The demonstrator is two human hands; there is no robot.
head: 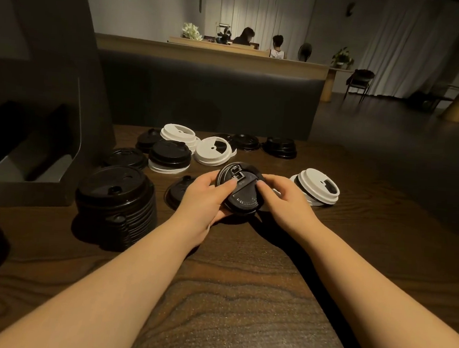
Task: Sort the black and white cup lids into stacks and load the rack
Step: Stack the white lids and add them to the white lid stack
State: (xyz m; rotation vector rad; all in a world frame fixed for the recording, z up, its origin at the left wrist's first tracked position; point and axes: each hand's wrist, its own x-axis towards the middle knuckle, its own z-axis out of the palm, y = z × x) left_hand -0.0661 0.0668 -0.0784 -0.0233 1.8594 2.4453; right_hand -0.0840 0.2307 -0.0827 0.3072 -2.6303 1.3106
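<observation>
**Seat the black lid squarely before stacking**

My left hand [203, 196] and right hand [281, 197] both grip one black lid [238, 190] above the tabletop [242, 283]. I should keep it level, then nest it on the black stack [115, 201] to my left.

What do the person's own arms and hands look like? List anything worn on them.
Both forearms are bare as far as the frame shows: no sleeve is in view. The left hand and right hand wear no gloves, and no watch, bracelet or ring can be seen. The nails look short; any polish is too dim to tell.
</observation>
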